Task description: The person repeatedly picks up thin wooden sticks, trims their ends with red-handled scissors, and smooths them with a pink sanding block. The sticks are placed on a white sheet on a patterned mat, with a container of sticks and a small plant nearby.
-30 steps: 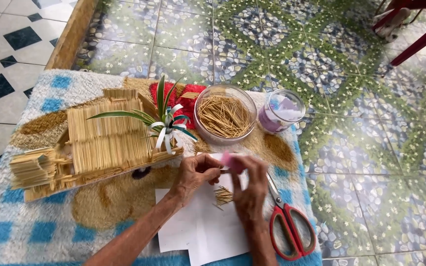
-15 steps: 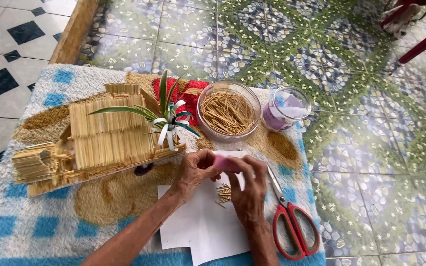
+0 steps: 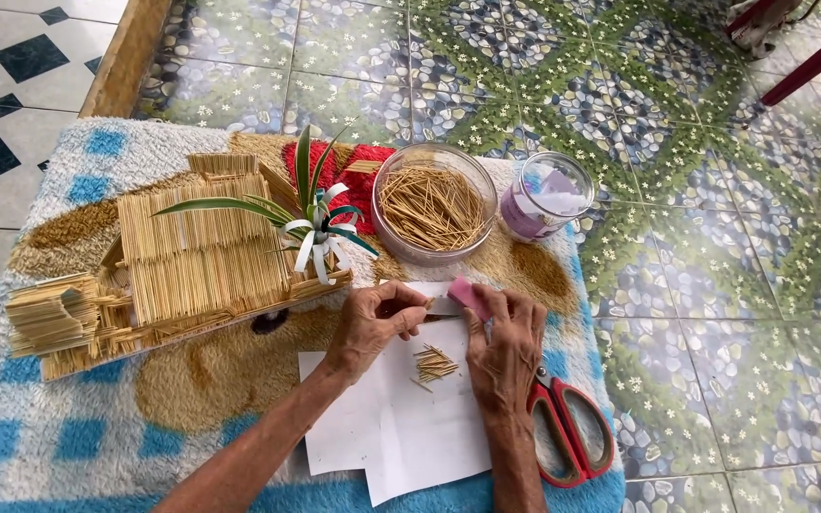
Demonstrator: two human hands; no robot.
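Both hands meet over a sheet of white paper (image 3: 401, 427) spread on a patterned rug (image 3: 68, 446) on the tiled floor. The right hand (image 3: 505, 356) is closed around a small pink-handled cutter (image 3: 467, 294), its pink body poking up past the fingers and its long axis running from the upper left down toward the right palm. The left hand (image 3: 372, 328) is pinched at the cutter's near end, thumb and fingers closed on something thin there; whether that is a blade tip or a single stick cannot be told. The cutter points toward the left hand, so the two hands are touching or nearly so at that spot. Just below and between them lies a small heap of cut toothpick pieces (image 3: 434, 363) on the paper. Red-handled scissors (image 3: 572, 432) lie beside the right wrist, on its outer side. Beyond the hands stand a glass bowl of toothpicks (image 3: 434, 204) and a clear jar with a purple lining (image 3: 545, 198); beyond the left hand sits a toothpick house model (image 3: 192, 256) with a green plant sprig (image 3: 320, 223).
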